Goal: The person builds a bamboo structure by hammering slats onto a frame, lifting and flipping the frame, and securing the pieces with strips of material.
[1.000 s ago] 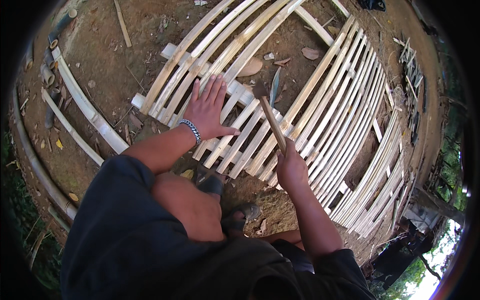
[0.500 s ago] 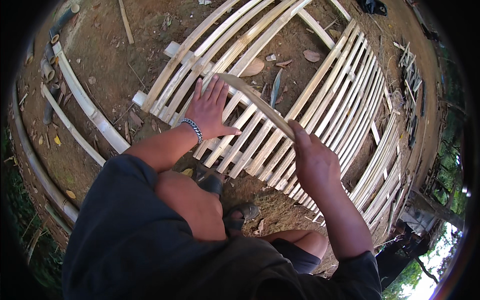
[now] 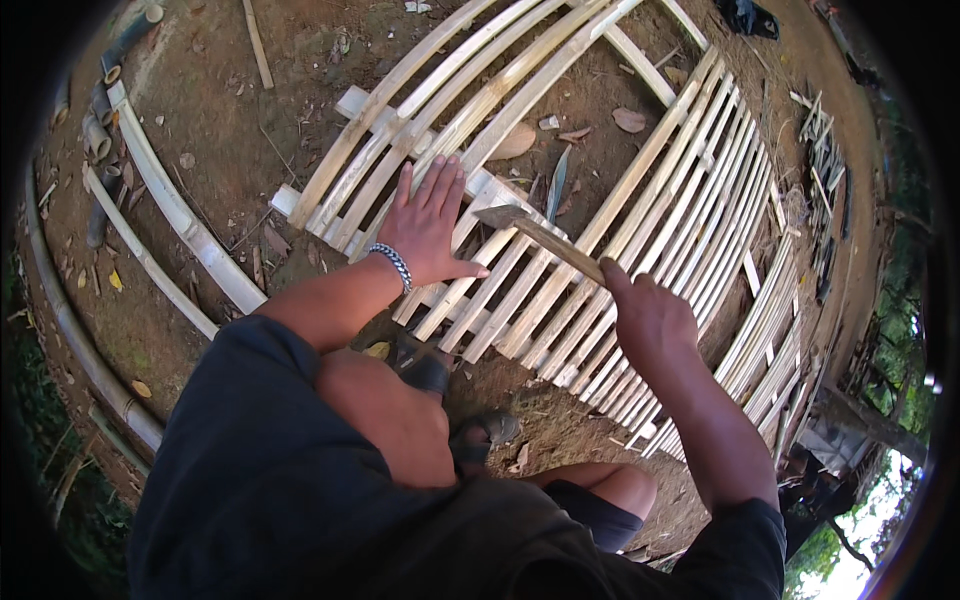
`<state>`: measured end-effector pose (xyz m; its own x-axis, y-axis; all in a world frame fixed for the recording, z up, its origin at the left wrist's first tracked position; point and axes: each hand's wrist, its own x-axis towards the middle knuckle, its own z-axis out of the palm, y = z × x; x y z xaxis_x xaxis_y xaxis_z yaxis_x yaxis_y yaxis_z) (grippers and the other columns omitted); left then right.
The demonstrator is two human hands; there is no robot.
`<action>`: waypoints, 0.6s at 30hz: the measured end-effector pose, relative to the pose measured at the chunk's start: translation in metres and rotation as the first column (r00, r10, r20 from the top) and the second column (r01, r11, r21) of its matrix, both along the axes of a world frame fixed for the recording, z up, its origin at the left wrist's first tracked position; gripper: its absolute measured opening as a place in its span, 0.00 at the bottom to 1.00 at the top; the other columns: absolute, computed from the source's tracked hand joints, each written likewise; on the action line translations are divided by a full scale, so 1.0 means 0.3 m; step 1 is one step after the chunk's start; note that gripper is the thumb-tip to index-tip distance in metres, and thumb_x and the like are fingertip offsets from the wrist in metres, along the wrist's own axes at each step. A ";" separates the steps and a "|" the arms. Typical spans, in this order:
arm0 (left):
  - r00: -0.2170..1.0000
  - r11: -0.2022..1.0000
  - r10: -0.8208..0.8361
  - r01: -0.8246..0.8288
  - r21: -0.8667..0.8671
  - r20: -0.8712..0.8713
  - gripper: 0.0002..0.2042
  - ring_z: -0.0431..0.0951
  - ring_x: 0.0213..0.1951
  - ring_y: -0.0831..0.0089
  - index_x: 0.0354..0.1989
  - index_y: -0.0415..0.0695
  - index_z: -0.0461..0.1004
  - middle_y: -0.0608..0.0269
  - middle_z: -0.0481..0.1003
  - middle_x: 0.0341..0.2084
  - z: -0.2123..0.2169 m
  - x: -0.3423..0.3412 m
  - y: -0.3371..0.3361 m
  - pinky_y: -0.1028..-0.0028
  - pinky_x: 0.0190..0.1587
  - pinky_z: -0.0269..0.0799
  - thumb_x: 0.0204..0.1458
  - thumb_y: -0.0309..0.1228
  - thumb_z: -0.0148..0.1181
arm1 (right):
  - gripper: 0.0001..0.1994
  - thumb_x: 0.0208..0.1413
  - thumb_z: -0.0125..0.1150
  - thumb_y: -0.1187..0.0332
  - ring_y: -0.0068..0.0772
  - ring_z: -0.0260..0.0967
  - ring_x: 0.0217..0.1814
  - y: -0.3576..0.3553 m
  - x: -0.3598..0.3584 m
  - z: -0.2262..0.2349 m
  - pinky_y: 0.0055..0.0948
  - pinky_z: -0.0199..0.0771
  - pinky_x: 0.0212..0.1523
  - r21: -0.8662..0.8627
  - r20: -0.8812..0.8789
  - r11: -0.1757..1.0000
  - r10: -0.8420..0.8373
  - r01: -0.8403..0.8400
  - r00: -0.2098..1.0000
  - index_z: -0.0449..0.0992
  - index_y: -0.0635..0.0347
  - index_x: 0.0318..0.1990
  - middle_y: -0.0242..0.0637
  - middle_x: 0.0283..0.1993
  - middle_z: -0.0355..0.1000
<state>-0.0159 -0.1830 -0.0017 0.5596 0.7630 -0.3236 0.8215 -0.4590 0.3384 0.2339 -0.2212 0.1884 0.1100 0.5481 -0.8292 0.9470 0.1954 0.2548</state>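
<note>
Right hand point(image 3: 650, 320) is clenched around the handle of a blade point(image 3: 540, 238), now swung down flat across the slats, where a second ago it stood upright. Left hand point(image 3: 428, 225), fingers spread, stays pressing the bamboo lattice panel point(image 3: 640, 230) on the ground; a strike appears under way.

Dark navy sleeves point(image 3: 270, 470), silver chain bracelet point(image 3: 393, 265), sandal point(image 3: 485, 432)
</note>
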 end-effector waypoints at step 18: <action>0.996 0.999 -0.039 0.035 -0.037 -0.086 0.65 0.31 0.79 0.57 0.76 0.33 0.39 0.47 0.38 0.77 0.023 0.014 0.025 0.46 0.76 0.21 0.43 0.76 0.54 | 0.22 0.67 0.51 0.70 0.46 0.77 0.34 -0.172 0.107 -0.197 0.45 0.80 0.34 0.108 -0.137 0.945 -0.293 0.308 0.946 0.62 0.48 0.67 0.46 0.39 0.75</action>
